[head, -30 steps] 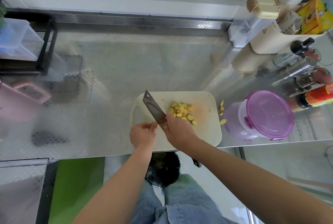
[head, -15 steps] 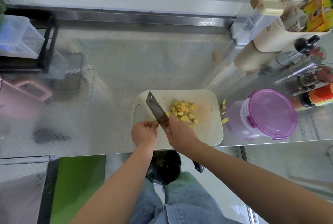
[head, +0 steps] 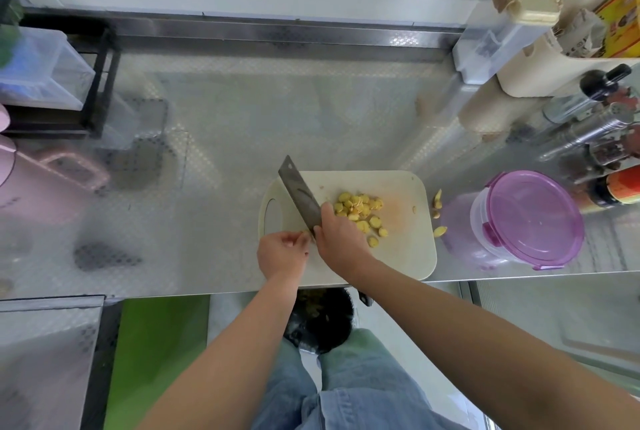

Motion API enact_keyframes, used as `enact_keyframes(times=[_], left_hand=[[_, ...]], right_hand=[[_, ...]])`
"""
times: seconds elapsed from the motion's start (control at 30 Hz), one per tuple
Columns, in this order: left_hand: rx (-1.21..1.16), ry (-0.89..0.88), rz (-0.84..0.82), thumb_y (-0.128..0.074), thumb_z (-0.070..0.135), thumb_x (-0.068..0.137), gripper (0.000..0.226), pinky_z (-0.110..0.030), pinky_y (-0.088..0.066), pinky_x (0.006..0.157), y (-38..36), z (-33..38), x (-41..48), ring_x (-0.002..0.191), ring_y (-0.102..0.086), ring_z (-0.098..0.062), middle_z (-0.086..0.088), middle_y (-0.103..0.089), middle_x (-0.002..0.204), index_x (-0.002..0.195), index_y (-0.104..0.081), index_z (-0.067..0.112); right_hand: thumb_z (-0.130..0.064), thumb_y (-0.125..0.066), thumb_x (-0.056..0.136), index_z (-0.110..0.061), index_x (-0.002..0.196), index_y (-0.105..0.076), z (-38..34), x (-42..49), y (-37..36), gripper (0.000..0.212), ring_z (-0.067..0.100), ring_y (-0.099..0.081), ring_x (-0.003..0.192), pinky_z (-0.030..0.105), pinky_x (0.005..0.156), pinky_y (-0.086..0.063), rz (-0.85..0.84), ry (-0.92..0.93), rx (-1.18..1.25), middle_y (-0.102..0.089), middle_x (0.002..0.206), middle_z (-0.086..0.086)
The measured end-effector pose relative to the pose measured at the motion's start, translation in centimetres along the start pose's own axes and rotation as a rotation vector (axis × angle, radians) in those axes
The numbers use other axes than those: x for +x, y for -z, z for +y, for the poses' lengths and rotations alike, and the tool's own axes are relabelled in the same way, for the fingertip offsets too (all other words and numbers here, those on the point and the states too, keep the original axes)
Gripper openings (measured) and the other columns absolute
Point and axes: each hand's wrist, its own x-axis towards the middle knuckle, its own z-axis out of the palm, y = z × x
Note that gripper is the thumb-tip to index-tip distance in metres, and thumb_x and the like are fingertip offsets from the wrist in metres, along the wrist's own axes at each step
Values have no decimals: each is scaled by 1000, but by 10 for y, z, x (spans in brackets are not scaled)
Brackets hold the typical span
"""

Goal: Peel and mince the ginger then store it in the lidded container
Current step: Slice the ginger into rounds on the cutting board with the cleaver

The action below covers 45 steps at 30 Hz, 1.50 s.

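Two hands work at the near left corner of the board [head: 408,256]. The right hand [head: 341,239] is wrapped round the cleaver [head: 299,195] at the heel of the blade, fingers closed on it, the handle running back under the wrist. The left hand [head: 282,253] has its fingers curled under, tips pinched together on what looks like a small stub [head: 305,232] of ginger tight against the blade's flat; the stub is too small to make out fully. Cut slices [head: 360,213] lie heaped at mid-board, right of the blade. A few scraps [head: 438,208] sit on the counter [head: 242,118] between board and container [head: 464,232], whose lid [head: 530,218] is on.

Assessment: slicing is near its end; mincing is not yet begun. With so little stub left, the fingertips should be tucked behind the knuckles, the knuckles guiding the blade, cuts short and vertical. If the stub cannot be held safely, lay it flat with the slices and mince all together. The lid needs to come off before transfer.
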Motion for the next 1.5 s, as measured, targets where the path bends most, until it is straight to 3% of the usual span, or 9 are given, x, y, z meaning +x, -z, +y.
enact_keyframes(times=[0.17, 0.33, 0.57, 0.73, 0.93, 1.07, 1.23, 1.37, 1.5], left_hand=[[1, -28, 16, -77, 24, 80, 22, -41, -58, 77, 0, -2, -1, 62, -70, -21, -1, -70, 60, 61, -67, 23], [7, -36, 7, -76, 23, 81, 25, -42, -58, 79, -1, -5, 0, 65, -70, -23, -1, -70, 59, 58, -66, 25], [25, -50, 18, -76, 23, 81, 24, -42, -58, 78, -2, -4, -1, 65, -70, -22, 1, -70, 61, 60, -66, 27], [66, -69, 33, -76, 23, 81, 30, -44, -58, 75, -3, -3, -1, 67, -70, -26, 1, -69, 64, 55, -62, 29], [81, -78, 30, -77, 22, 80, 35, -47, -58, 72, -2, -4, 1, 65, -69, -29, 5, -65, 60, 50, -61, 29], [85, -59, 22, -78, 25, 79, 22, -44, -58, 75, -2, -3, 3, 66, -69, -23, 1, -69, 66, 60, -66, 26], [-29, 8, 49, -78, 17, 79, 13, -36, -60, 72, -1, 0, -2, 53, -66, -15, -9, -71, 70, 72, -70, 10], [-65, 15, 52, -77, 16, 81, 12, -26, -56, 64, -2, 0, -5, 54, -65, -15, -11, -71, 75, 78, -73, 5], [-45, 0, 44, -76, 18, 82, 12, -32, -58, 72, -1, 0, -5, 60, -68, -19, -8, -71, 69, 78, -73, 7]], right_hand=[[-19, -41, 99, -14, 97, -30, 5, -12, 14, 12, 28, -48, 66, 33, 48, -25, 32, 46, 0, -47, 75, 5], [-20, -43, 97, -9, 107, -40, 7, -20, 13, 15, 36, -60, 83, 36, 60, -39, 6, 35, 4, -63, 95, 15], [-20, -43, 98, -9, 110, -41, 4, -23, 16, 16, 35, -58, 85, 33, 62, -35, -28, 11, -25, -62, 98, 15], [-17, -43, 99, -16, 93, -31, 1, -20, 11, 13, 27, -47, 70, 32, 49, -26, -30, -23, -21, -48, 81, 6], [-18, -43, 99, -16, 93, -29, 6, -18, 4, 15, 27, -44, 66, 30, 45, -21, -27, 0, 1, -47, 78, 5], [-22, -42, 99, -17, 94, -30, 11, -23, 7, 14, 32, -52, 72, 34, 56, -34, -24, 20, -6, -53, 80, 8], [-22, -42, 99, -16, 95, -30, 7, -22, 14, 13, 28, -48, 73, 35, 61, -36, -23, 16, 7, -57, 87, 11], [-21, -42, 99, -17, 94, -30, 6, -26, 13, 13, 30, -51, 73, 34, 60, -35, -27, 22, 3, -54, 83, 8], [-20, -41, 99, -16, 95, -30, 3, -25, 15, 13, 31, -53, 75, 35, 60, -36, -33, 13, 2, -57, 87, 10]])
